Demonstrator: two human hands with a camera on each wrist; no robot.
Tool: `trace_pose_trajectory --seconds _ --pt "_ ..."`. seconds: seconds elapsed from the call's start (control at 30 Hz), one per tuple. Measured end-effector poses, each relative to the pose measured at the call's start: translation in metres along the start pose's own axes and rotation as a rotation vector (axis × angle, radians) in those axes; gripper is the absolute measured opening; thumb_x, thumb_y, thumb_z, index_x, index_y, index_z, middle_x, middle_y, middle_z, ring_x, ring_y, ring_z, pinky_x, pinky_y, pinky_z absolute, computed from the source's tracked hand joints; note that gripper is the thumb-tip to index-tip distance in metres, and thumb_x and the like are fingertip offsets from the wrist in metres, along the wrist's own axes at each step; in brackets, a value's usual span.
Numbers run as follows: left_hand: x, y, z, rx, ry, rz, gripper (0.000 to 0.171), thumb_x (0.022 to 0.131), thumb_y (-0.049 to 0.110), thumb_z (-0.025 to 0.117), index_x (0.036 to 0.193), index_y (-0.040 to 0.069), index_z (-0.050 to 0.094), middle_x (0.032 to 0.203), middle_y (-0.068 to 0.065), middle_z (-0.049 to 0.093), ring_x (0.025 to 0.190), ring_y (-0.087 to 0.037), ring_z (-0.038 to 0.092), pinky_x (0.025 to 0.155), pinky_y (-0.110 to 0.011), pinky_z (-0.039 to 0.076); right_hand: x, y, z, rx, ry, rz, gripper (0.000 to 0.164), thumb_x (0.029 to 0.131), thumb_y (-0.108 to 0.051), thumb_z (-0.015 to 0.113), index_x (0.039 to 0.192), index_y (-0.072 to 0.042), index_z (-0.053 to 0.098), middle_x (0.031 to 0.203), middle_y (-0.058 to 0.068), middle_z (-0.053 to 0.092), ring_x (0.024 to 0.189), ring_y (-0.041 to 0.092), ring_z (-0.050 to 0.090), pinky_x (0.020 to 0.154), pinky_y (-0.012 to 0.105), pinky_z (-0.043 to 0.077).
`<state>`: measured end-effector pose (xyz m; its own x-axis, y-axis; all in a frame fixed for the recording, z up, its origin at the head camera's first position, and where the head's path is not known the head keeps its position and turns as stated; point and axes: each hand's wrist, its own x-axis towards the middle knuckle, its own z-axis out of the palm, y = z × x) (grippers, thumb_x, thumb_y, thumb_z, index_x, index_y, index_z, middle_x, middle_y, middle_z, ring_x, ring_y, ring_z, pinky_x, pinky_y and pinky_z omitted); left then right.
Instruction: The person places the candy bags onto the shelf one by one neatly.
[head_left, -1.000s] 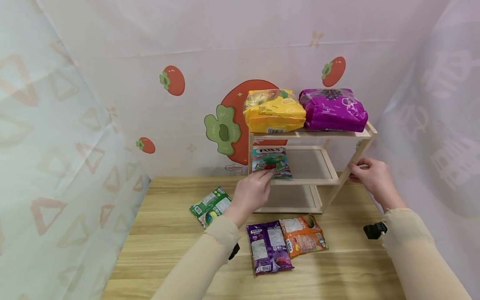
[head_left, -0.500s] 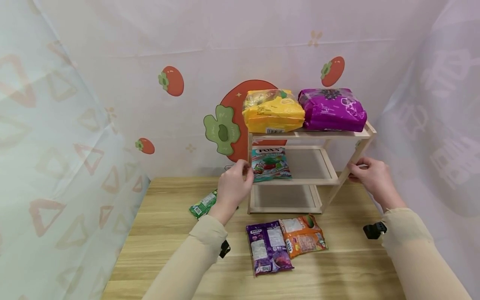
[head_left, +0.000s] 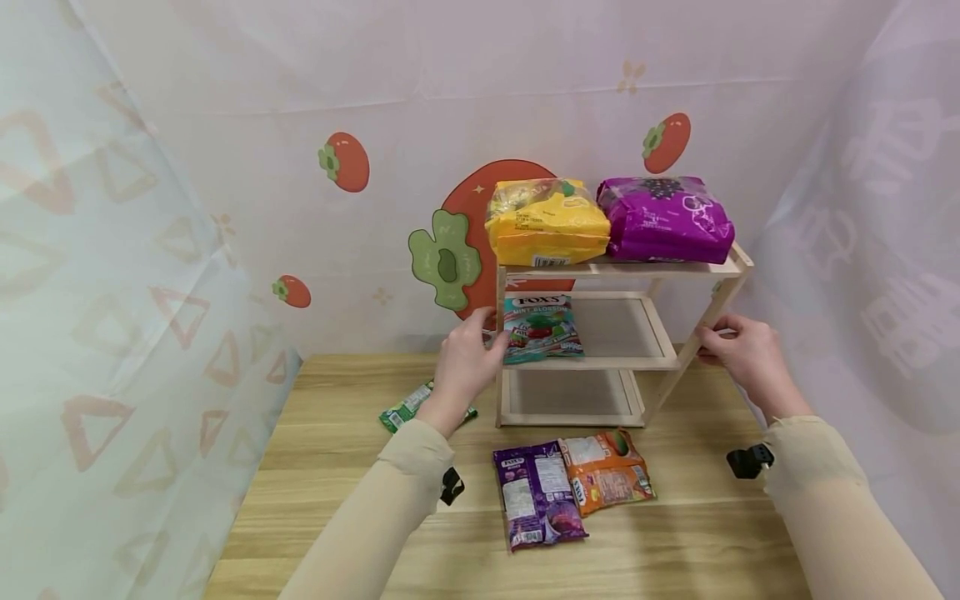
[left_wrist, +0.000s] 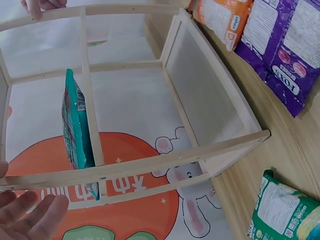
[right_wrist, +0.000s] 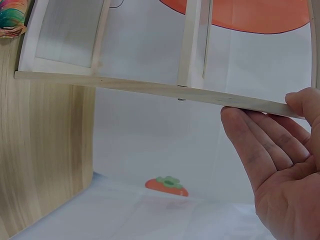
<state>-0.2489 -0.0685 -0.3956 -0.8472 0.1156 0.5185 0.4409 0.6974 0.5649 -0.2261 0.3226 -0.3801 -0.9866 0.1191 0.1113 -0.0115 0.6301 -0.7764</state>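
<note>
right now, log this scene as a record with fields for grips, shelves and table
left grip: around left front post of pale wooden three-tier rack
right grip: pinching its right front post
top shelf: bulky yellow plastic bag, bulky magenta plastic bag
middle shelf: teal plastic packet, at the left end
wood-grain table: flat purple plastic packet, flat orange plastic packet, green plastic packet

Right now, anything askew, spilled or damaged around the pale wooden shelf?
Slightly: in front of the shelf, the flat orange plastic packet lies askew beside the purple plastic packet, edges out of line. No spill or damage shows.
</note>
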Motion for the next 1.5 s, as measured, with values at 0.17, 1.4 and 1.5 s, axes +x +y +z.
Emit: trace_pose_trajectory --seconds 0.17,1.4,1.5 --pt "0.004 0.002 0.0 -0.027 -0.021 -0.031 0.036 0.088 0.026 0.064 0.118 0.009 0.058 0.103 -0.003 0.066 0.079 -0.016 0.066 0.068 -0.037 0.053 0.0 -0.001 0.0 -0.005 0.001 -0.003 0.041 0.092 -0.034 0.056 0.105 0.005 0.059 0.098 0.027 0.064 0.069 0.006 0.066 0.061 0.022 0.053" --pt "0.02 0.005 -0.005 0.007 -0.117 0.066 0.016 0.091 0.015 0.06 0.103 0.006 0.059 0.085 -0.005 0.067 0.065 -0.013 0.061 0.059 -0.027 0.05 0.002 0.002 0.0 -0.011 0.001 -0.018 0.04 0.093 -0.033 0.055 0.104 0.006 0.059 0.099 0.029 0.063 0.068 0.007 0.067 0.063 0.027 0.054" --pt "0.02 0.003 -0.004 -0.004 -0.124 0.061 0.014 0.09 0.015 0.061 0.102 0.007 0.059 0.087 -0.005 0.068 0.069 -0.013 0.063 0.062 -0.028 0.051 0.001 0.002 0.0 -0.023 0.008 -0.02 0.04 0.092 -0.033 0.055 0.103 0.005 0.059 0.098 0.029 0.064 0.067 0.007 0.067 0.062 0.025 0.054"
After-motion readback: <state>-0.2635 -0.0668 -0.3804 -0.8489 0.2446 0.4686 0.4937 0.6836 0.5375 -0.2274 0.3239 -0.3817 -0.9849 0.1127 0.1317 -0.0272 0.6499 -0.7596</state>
